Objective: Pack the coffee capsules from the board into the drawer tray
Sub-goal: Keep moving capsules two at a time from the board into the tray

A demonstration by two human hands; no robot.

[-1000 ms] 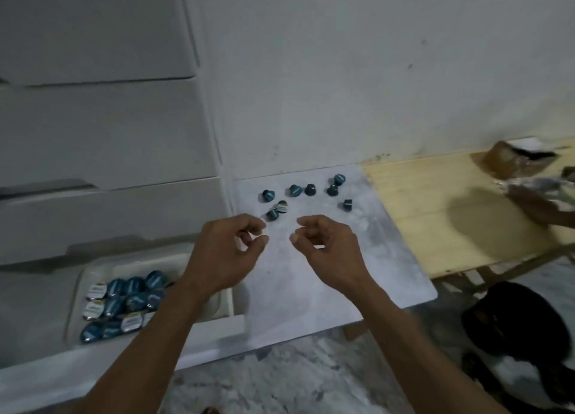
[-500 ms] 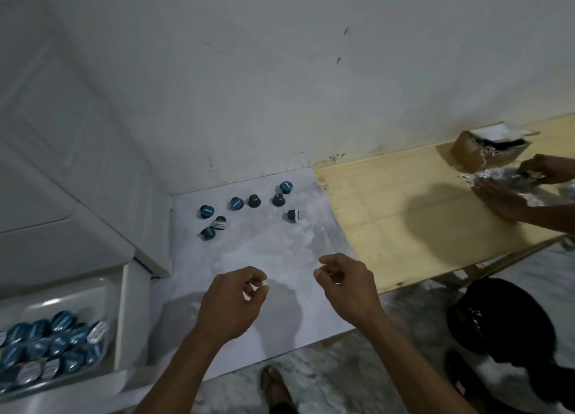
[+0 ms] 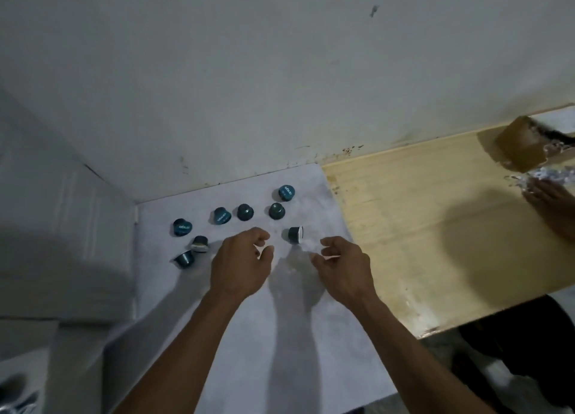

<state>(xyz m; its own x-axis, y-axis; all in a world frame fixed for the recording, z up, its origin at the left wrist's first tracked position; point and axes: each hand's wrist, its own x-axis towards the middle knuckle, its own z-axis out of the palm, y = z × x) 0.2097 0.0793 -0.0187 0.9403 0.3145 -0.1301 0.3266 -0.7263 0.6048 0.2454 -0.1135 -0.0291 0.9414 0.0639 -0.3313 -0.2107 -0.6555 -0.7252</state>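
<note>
Several blue coffee capsules lie scattered on the pale grey board (image 3: 280, 336) near the wall. One capsule (image 3: 294, 235) lies on its side between my two hands, just beyond the fingertips. Others sit further back and left, such as a capsule (image 3: 182, 227) and a capsule (image 3: 285, 192). My left hand (image 3: 241, 265) hovers over the board with fingers curled loosely apart, holding nothing. My right hand (image 3: 343, 269) is beside it, also with fingers apart and nothing in them. The drawer tray (image 3: 18, 388) shows only at the bottom left corner.
A wooden tabletop (image 3: 420, 227) adjoins the board on the right. Another person's hand (image 3: 552, 202) rests there on crinkled foil next to a brown cardboard box (image 3: 519, 146). White drawer fronts (image 3: 62, 227) stand at the left; the wall is close behind.
The view has swung right and closer to the board, so the tray has nearly left the frame. Both hands have moved forward toward the capsules, still holding nothing.
</note>
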